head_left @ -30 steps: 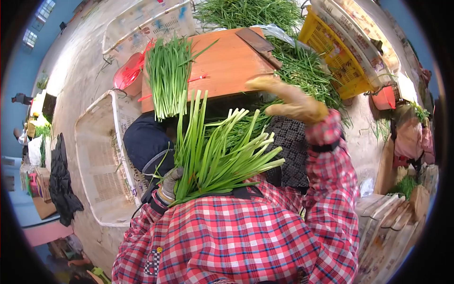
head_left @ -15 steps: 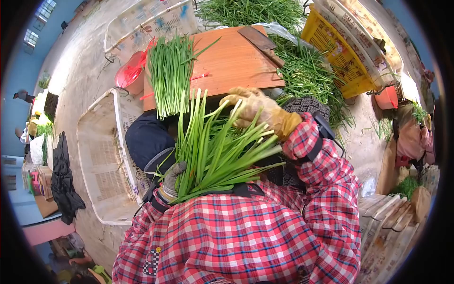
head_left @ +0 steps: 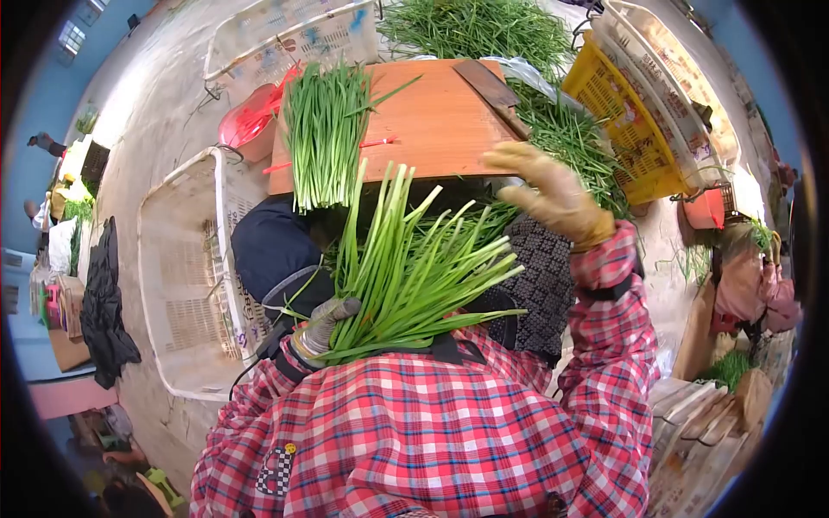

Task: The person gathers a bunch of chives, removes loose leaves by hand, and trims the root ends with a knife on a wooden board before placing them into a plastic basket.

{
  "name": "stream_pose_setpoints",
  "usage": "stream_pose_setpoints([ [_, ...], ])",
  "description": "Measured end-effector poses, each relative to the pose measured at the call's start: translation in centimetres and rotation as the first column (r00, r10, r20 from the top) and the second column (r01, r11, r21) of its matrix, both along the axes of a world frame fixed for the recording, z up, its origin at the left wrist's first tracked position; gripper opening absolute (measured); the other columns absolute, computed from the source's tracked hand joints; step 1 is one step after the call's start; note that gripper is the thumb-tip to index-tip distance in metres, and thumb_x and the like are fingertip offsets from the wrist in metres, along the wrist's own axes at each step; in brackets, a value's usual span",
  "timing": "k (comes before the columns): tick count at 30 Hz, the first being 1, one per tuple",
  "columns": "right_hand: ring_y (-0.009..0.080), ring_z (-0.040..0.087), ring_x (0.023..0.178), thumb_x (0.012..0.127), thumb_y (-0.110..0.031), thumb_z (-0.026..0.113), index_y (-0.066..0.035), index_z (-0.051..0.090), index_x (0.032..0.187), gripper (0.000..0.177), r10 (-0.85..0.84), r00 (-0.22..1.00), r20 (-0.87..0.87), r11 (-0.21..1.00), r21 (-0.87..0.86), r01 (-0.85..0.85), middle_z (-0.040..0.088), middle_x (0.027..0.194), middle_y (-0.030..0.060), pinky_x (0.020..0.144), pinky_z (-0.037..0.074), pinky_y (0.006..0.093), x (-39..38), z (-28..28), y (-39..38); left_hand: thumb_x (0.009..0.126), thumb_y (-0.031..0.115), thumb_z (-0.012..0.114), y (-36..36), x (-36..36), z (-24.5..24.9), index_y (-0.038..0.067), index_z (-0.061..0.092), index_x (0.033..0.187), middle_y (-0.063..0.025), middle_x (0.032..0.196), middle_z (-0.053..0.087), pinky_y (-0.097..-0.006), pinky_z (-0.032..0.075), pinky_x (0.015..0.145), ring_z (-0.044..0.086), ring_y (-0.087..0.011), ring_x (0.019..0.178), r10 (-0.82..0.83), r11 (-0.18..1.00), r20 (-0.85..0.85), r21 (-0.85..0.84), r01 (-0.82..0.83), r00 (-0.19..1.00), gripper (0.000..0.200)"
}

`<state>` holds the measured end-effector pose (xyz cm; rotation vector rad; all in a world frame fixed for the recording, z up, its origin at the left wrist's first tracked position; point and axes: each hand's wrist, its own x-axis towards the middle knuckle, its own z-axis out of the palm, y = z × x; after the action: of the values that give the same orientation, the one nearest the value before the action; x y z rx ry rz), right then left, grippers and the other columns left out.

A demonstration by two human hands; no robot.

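Observation:
My left hand (head_left: pixel 325 330), in a grey glove, is closed around the lower end of a loose bunch of garlic chives (head_left: pixel 423 276) held against my lap. The pale stalk ends fan out upward and to the right. My right hand (head_left: pixel 553 194), in a tan work glove, is raised off the bunch near the front right corner of the wooden board (head_left: pixel 432 121). Its fingers are stretched out with nothing in them. A neat bundle of chives (head_left: pixel 324 134) lies on the board's left side, beside a red tie (head_left: pixel 378 141). A cleaver (head_left: pixel 488 86) rests at the right edge.
A white plastic crate (head_left: pixel 177 285) stands to my left, with a red bowl (head_left: pixel 250 125) behind it. Piles of loose chives (head_left: pixel 566 129) lie right of and beyond the board. A yellow crate (head_left: pixel 626 121) leans among pale crates at the right.
My right hand has drawn away from the chives' tips, up and to the right, and its fingers have straightened. My left hand keeps its hold on the bunch.

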<state>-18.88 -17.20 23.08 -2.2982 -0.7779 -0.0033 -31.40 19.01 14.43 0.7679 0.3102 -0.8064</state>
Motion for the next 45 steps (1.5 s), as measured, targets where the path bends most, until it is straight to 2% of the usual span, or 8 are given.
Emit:
stream_pose_setpoints([
  [6,0.0324,0.049,0.116,0.085,-0.03,0.064,-0.002,0.054,0.122,0.047,0.402,0.88,-0.251,0.909,0.225,-0.351,0.053,0.122,0.0193,0.099,0.037,0.0386,2.6,-1.7,6.7,0.084,0.032,0.065,-0.5,0.2,0.5,0.003,0.042,0.134,-0.0103,0.126,0.053,-0.0322,0.042,0.097,0.054,-0.0203,0.112,-0.079,0.996,0.17,0.044,0.073,0.982,0.062],
  [10,0.0169,0.056,0.1,0.085,-0.028,0.067,-0.001,0.058,0.115,0.042,0.48,0.573,-0.664,0.819,0.573,-0.022,0.062,0.108,0.0075,0.09,0.043,0.0313,2.4,-3.4,9.1,0.085,0.032,0.063,0.0,0.2,-0.6,0.003,0.042,0.134,-0.0096,0.125,0.053,-0.0331,0.043,0.096,0.053,-0.0192,0.112,-0.151,0.987,0.243,0.094,0.132,0.958,0.061],
  [26,0.0115,0.057,0.079,0.083,-0.015,0.069,0.001,0.064,0.095,0.021,0.365,0.615,-0.699,0.788,0.584,0.196,0.064,0.086,0.0035,0.075,0.047,0.0267,0.3,-5.2,8.5,0.087,0.025,0.059,-0.7,0.3,1.3,-0.002,0.051,0.123,-0.0145,0.108,0.063,-0.0339,0.05,0.089,0.062,-0.0236,0.099,-0.056,0.991,0.118,0.13,0.041,0.991,0.046],
  [34,0.0141,0.059,0.075,0.084,-0.012,0.057,0.001,0.064,0.092,0.017,-0.076,0.947,-0.312,0.93,0.321,0.18,0.064,0.082,0.0073,0.072,0.048,0.0267,0.6,-5.4,6.2,0.089,0.022,0.054,0.3,0.4,-0.6,-0.001,0.054,0.121,-0.014,0.11,0.063,-0.034,0.05,0.088,0.063,-0.0229,0.097,0.018,0.988,-0.078,-0.148,-0.03,0.997,0.039],
  [38,0.0134,0.057,0.081,0.082,0.001,0.06,-0.004,0.066,0.098,0.018,-0.565,0.81,-0.156,0.655,0.511,0.556,0.063,0.088,0.006,0.074,0.047,0.0252,3.0,-4.3,-0.8,0.091,0.029,0.054,0.0,0.1,0.1,0.0,0.054,0.121,-0.0134,0.113,0.062,-0.0336,0.05,0.089,0.062,-0.0227,0.098,0.081,0.994,-0.018,-0.066,-0.082,0.997,0.042],
  [40,0.0236,0.058,0.098,0.075,0.007,0.057,-0.001,0.062,0.105,0.032,-0.725,0.439,0.531,0.647,0.304,0.699,0.061,0.106,0.0114,0.088,0.046,0.0341,4.0,-3.0,-5.7,0.092,0.03,0.052,0.3,-0.3,-0.3,0.0,0.054,0.122,-0.0135,0.113,0.062,-0.0334,0.05,0.089,0.062,-0.023,0.098,0.099,0.989,-0.073,-0.105,-0.106,0.992,0.042],
  [42,0.0255,0.054,0.106,0.074,0.007,0.058,-0.001,0.06,0.11,0.036,-0.653,0.451,0.608,0.691,0.235,0.683,0.057,0.114,0.0132,0.093,0.043,0.0367,3.4,-1.1,-5.9,0.092,0.031,0.052,0.8,-0.2,-1.8,0.0,0.054,0.122,-0.0145,0.114,0.062,-0.0348,0.049,0.092,0.061,-0.0237,0.101,0.1,0.989,-0.028,-0.106,-0.103,0.995,0.043],
  [45,0.0281,0.049,0.115,0.075,-0.008,0.066,-0.007,0.061,0.114,0.039,-0.232,0.941,0.245,0.971,0.112,0.21,0.054,0.12,0.0136,0.099,0.039,0.0393,1.4,0.8,0.6,0.091,0.031,0.053,0.4,0.1,-1.3,0.0,0.052,0.124,-0.015,0.117,0.06,-0.0361,0.049,0.093,0.061,-0.0245,0.103,0.052,0.991,-0.058,-0.116,-0.059,0.997,0.045],
])
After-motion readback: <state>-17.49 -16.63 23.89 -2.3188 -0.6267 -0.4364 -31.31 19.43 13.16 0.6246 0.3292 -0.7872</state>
